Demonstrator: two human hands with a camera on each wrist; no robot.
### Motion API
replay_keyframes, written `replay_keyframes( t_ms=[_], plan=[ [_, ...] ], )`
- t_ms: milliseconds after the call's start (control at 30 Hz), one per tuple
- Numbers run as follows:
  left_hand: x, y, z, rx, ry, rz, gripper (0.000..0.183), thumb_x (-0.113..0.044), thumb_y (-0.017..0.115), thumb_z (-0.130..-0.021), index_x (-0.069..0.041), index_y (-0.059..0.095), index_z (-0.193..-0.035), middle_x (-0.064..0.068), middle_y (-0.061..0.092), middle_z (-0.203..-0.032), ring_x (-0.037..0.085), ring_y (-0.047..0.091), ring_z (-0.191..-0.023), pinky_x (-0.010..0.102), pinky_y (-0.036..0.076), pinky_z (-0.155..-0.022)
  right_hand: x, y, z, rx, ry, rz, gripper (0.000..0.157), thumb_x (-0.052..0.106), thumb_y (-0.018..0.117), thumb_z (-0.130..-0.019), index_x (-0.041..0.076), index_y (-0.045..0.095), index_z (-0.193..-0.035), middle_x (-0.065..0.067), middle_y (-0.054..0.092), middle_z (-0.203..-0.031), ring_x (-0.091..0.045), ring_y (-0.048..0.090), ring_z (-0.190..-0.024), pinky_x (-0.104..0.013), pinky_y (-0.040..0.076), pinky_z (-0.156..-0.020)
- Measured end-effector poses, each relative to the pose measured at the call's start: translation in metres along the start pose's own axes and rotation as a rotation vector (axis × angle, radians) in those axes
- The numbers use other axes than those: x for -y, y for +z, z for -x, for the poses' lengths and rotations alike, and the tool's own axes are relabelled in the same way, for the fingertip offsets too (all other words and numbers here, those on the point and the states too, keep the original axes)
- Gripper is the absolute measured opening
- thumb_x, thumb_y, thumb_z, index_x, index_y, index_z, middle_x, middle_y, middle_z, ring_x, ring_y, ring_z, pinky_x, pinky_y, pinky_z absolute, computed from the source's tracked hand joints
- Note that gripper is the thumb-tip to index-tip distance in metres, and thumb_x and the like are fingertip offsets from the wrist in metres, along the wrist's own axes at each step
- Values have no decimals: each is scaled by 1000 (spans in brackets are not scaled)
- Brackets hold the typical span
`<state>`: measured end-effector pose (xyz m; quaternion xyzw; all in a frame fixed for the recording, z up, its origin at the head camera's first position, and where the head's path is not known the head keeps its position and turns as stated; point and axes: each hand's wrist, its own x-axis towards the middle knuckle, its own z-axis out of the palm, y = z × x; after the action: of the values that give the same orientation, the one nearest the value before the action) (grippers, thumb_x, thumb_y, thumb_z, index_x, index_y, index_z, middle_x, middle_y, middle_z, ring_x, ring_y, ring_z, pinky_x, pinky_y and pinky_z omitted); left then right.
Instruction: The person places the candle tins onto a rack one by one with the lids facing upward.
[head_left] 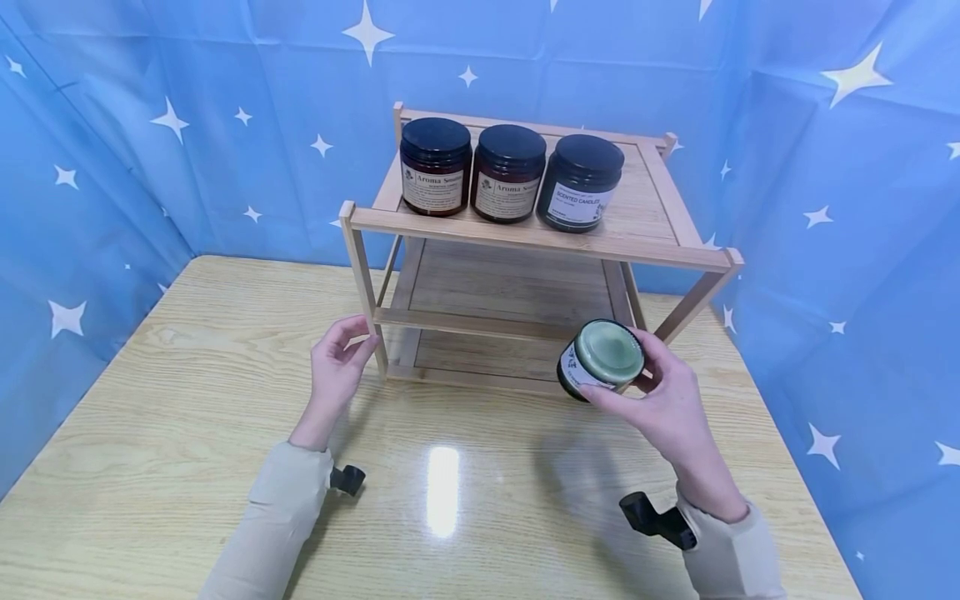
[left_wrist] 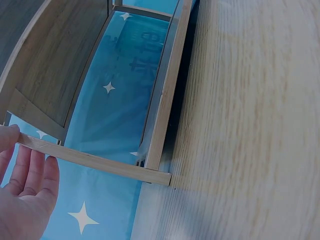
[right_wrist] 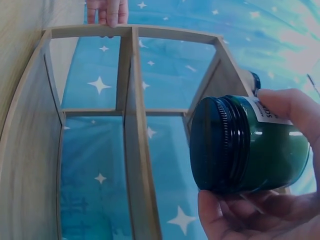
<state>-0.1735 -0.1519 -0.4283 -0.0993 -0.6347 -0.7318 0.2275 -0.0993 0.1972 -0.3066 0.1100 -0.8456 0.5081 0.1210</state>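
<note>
My right hand [head_left: 671, 408] grips a green glass candle jar [head_left: 603, 362] in front of the shelf's lower right part. The jar is tipped over, its round base facing the head camera. Its black lid [right_wrist: 206, 145] points toward the shelf in the right wrist view, and part of its white label shows beside my thumb. At the left, my left hand [head_left: 341, 358] holds the front left post of the wooden shelf [head_left: 540, 237], thumb on one side and fingers on the other. That post [left_wrist: 95, 161] crosses the left wrist view.
Three lidded candle jars stand in a row on the top board: a brown jar [head_left: 435, 167], another brown jar [head_left: 508, 173] and a dark green jar [head_left: 580, 183]. The shelf stands on a light wooden table [head_left: 225, 350]. A blue star-patterned curtain [head_left: 285, 75] hangs behind and at both sides.
</note>
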Motion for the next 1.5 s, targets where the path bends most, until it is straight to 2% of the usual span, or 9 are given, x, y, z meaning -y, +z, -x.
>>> replay_keyframes(
  t_ms=[100, 167, 400, 567, 667, 867, 1067, 1233, 1500],
  plan=[
    [0, 0, 0, 2, 4, 10, 28, 21, 57, -80, 5, 61, -102, 3, 64, -95, 11, 61, -91, 21, 54, -80, 1, -3, -1, -6, -9, -2, 59, -4, 80, -67, -2, 54, -121, 7, 59, -105, -7, 59, -90, -12, 52, -74],
    [0, 0, 0, 3, 5, 14, 28, 21, 57, -80, 3, 62, -102, 1, 64, -95, 10, 61, -91, 21, 54, -80, 2, -4, -1, -12, -9, -5, 58, -5, 79, -68, -2, 54, -120, 7, 60, -105, -7, 59, -91, -12, 52, -75],
    [-1, 1, 0, 8, -2, -22, 26, 21, 56, -80, 20, 52, -106, 0, 63, -95, 8, 60, -91, 20, 54, -80, 6, -11, -2, -37, -7, -13, 55, -6, 78, -69, 0, 56, -119, 7, 61, -103, -7, 61, -87, -12, 52, -75],
    [-1, 2, -1, 4, -4, -21, 27, 21, 56, -80, 19, 52, -106, 3, 63, -95, 9, 60, -91, 21, 54, -80, 9, -16, -3, -58, -3, -14, 56, -7, 77, -70, 2, 56, -120, 6, 61, -104, -7, 61, -87, -11, 52, -76],
    [0, 2, -2, 5, -3, -20, 26, 21, 57, -80, 18, 52, -106, 0, 63, -94, 9, 60, -91, 21, 54, -80, 10, -19, -4, -78, 4, -16, 56, -7, 77, -70, 6, 56, -121, 5, 60, -104, -6, 61, -86, -11, 51, -75],
    [0, 2, -2, 16, -8, -28, 26, 20, 57, -81, 19, 52, -106, -5, 63, -94, 8, 59, -91, 20, 54, -80, 11, -23, -6, -110, -12, -109, 59, -14, 74, -68, 9, 54, -119, 1, 57, -107, -7, 59, -88, -10, 50, -76],
    [0, 1, -2, 18, -3, -27, 26, 21, 57, -81, 19, 51, -106, -3, 63, -94, 9, 60, -91, 21, 54, -80, 12, -29, -7, -127, -23, -184, 62, -17, 73, -67, 9, 54, -121, -3, 56, -110, -9, 59, -92, -10, 50, -78],
    [1, 0, -2, 10, 0, -25, 26, 21, 56, -80, 19, 52, -105, -4, 63, -94, 9, 60, -91, 21, 54, -80, 16, -34, -8, -161, -27, -287, 63, -21, 70, -67, 6, 55, -122, -7, 56, -111, -13, 58, -93, -12, 50, -79],
    [2, -1, -1, 10, 5, -25, 25, 21, 57, -80, 18, 52, -105, -6, 64, -93, 8, 60, -90, 20, 54, -79, 22, -39, -10, -208, -78, -411, 64, -27, 65, -64, -1, 55, -122, -11, 57, -110, -16, 58, -94, -15, 52, -80]
  ],
)
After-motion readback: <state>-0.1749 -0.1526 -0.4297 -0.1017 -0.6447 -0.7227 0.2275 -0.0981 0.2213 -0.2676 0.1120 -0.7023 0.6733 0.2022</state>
